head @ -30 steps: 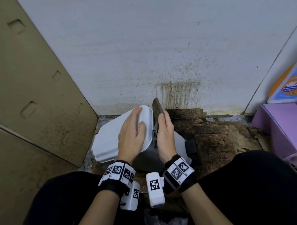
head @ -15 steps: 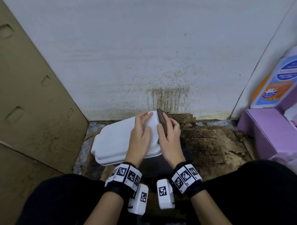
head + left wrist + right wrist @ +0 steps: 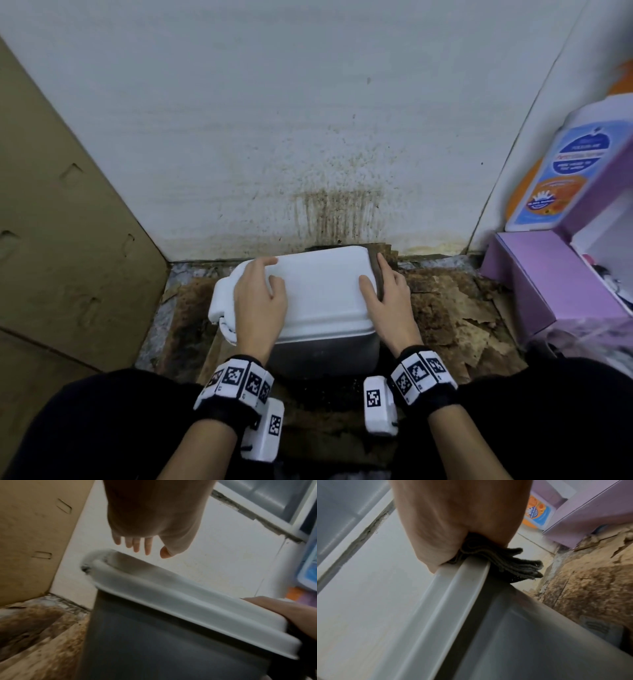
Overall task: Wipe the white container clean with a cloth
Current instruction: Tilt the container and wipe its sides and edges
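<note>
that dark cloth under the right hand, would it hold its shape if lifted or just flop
Probably flop: the cloth shows soft folded layers with loose edges drooping past the white container rim. It looks thin and light, bunched easily under the right hand, so it would likely unfold unless pinched.

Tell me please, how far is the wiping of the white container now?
Done: the container's top looks clean. In hand: the right hand presses a dark cloth on its right edge; the left hand rests flat on top. Left: the grey front side; other sides are hidden.
</note>
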The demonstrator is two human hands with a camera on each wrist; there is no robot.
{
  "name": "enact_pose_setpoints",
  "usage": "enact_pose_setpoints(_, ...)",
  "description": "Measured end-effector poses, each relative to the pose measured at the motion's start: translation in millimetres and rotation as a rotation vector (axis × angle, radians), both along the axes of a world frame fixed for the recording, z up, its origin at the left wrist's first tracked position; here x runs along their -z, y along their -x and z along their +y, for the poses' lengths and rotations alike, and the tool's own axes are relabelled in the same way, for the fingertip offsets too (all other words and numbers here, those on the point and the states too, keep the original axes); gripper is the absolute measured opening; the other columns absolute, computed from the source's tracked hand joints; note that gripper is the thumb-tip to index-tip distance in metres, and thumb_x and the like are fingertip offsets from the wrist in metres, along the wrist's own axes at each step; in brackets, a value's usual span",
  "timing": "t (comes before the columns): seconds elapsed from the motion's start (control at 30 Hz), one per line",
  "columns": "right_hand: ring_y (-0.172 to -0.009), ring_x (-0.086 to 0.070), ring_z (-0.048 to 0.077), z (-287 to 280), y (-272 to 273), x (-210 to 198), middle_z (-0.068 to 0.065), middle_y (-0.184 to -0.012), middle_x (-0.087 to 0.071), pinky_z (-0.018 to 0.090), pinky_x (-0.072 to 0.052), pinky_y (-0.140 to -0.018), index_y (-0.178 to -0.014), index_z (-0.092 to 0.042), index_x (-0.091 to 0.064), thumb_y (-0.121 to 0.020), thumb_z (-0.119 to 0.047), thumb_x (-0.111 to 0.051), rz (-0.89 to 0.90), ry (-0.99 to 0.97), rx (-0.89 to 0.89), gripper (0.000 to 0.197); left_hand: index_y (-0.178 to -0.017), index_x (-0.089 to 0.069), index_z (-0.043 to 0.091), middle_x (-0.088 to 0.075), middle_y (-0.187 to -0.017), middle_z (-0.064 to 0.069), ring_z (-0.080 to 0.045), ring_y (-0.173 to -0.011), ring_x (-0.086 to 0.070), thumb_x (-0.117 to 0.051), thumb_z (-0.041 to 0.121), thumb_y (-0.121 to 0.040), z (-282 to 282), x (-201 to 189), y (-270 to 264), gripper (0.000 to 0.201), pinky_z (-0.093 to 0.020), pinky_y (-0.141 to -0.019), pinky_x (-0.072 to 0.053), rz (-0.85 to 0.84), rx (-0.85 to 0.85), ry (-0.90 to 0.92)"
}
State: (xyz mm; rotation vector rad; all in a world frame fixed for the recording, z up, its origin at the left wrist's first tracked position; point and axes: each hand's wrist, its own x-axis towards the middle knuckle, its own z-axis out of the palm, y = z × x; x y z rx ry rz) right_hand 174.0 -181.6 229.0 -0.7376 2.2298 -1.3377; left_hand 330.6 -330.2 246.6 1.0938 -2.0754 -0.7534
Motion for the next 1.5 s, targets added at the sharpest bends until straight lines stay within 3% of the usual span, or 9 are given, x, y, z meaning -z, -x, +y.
enact_pose_setpoints(0.1,-0.15,-0.015,0.017,9,8,3,-0.004,-0.161,-0.021,0.046,-0.026,-0.116,-0.159,-0.039,-0.016,-0.103,-0.052,-0.041,-0.019,-0.025,0.024,0.063,-0.135,-0.052,0.009,-0.052,-0.141,-0.011,-0.031,-0.132,-0.048,-0.056,0.028,-0.098,-14,17,-13,0.042,-0.046,-0.114,-0.03,-0.238,-0.181,-0.001)
enact_pose_setpoints(0.17,-0.151,-0.014,0.018,14,13,6,-0.003,-0.162,-0.02,0.046,-0.024,-0.117,-0.159,-0.036,-0.017,-0.104,-0.051,-0.041,-0.024,-0.034,0.043,0.063,-0.144,-0.041,0.006,-0.041,-0.152,-0.016,-0.034,-0.146,-0.032,-0.056,0.049,-0.096,-15,23,-22,0.065,-0.052,-0.119,-0.02,-0.374,-0.264,-0.119)
enact_pose_setpoints(0.27,-0.151,-0.017,0.022,21,17,15,-0.001,-0.162,-0.025,0.048,-0.025,-0.119,-0.158,-0.037,-0.019,-0.102,-0.052,-0.044,-0.032,-0.015,0.092,0.063,-0.152,-0.026,0.005,-0.036,-0.157,-0.018,-0.036,-0.145,-0.035,-0.047,0.074,-0.091,-10,27,-26,0.095,-0.057,-0.118,-0.02,-0.397,-0.261,-0.381)
enact_pose_setpoints(0.5,-0.15,-0.027,0.021,25,21,25,-0.007,-0.16,-0.034,0.055,-0.032,-0.118,-0.156,-0.041,-0.022,-0.092,-0.07,-0.048,-0.058,0.029,0.091,0.075,-0.142,-0.032,0.011,-0.048,-0.142,-0.014,-0.041,-0.127,-0.049,-0.048,0.089,-0.078,-19,34,-30,0.102,-0.053,-0.108,-0.038,-0.329,-0.235,-0.514)
enact_pose_setpoints(0.7,-0.148,-0.027,0.023,32,9,26,-0.001,-0.158,-0.036,0.051,-0.03,-0.119,-0.158,-0.033,-0.024,-0.098,-0.054,-0.052,-0.038,0.038,0.184,0.069,-0.135,-0.04,0.014,-0.056,-0.126,-0.008,-0.033,-0.114,-0.058,-0.057,0.092,-0.064,-27,33,-36,0.106,-0.052,-0.098,-0.051,-0.235,-0.18,-0.537)
enact_pose_setpoints(0.93,-0.148,-0.028,0.022,41,-35,27,0.0,-0.157,-0.037,0.05,-0.032,-0.118,-0.156,-0.031,-0.028,-0.096,-0.051,-0.057,-0.055,0.102,0.413,0.07,-0.125,-0.047,0.023,-0.058,-0.115,0.002,-0.027,-0.111,-0.059,-0.071,0.074,-0.077,-43,23,-33,0.074,-0.05,-0.096,-0.052,-0.173,-0.069,-0.527)
enact_pose_setpoints(1.23,-0.15,-0.016,0.023,34,-60,19,0.004,-0.161,-0.025,0.042,-0.022,-0.118,-0.159,-0.026,-0.019,-0.099,-0.045,-0.055,-0.094,0.072,0.442,0.073,-0.146,-0.044,0.016,-0.054,-0.138,-0.005,-0.023,-0.116,-0.053,-0.069,0.065,-0.085,-46,26,-25,0.082,-0.04,-0.094,-0.044,-0.087,-0.04,-0.479)
enact_pose_setpoints(1.37,-0.151,-0.014,0.023,35,-45,18,0.003,-0.163,-0.022,0.046,-0.023,-0.119,-0.16,-0.028,-0.016,-0.1,-0.048,-0.051,-0.161,0.074,0.376,0.072,-0.147,-0.039,0.009,-0.049,-0.145,-0.015,-0.038,-0.135,-0.047,-0.058,0.076,-0.085,-38,32,-19,0.093,-0.054,-0.114,-0.034,-0.231,-0.153,-0.345)
enact_pose_setpoints(1.5,-0.153,-0.013,0.026,31,-19,18,0.002,-0.165,-0.015,0.05,-0.024,-0.12,-0.161,-0.03,-0.009,-0.097,-0.054,-0.053,-0.222,0.042,0.294,0.081,-0.157,-0.02,0.004,-0.03,-0.16,-0.022,-0.039,-0.149,-0.028,-0.059,0.074,-0.085,-7,23,-11,0.108,-0.053,-0.122,-0.018,-0.236,-0.33,-0.26)
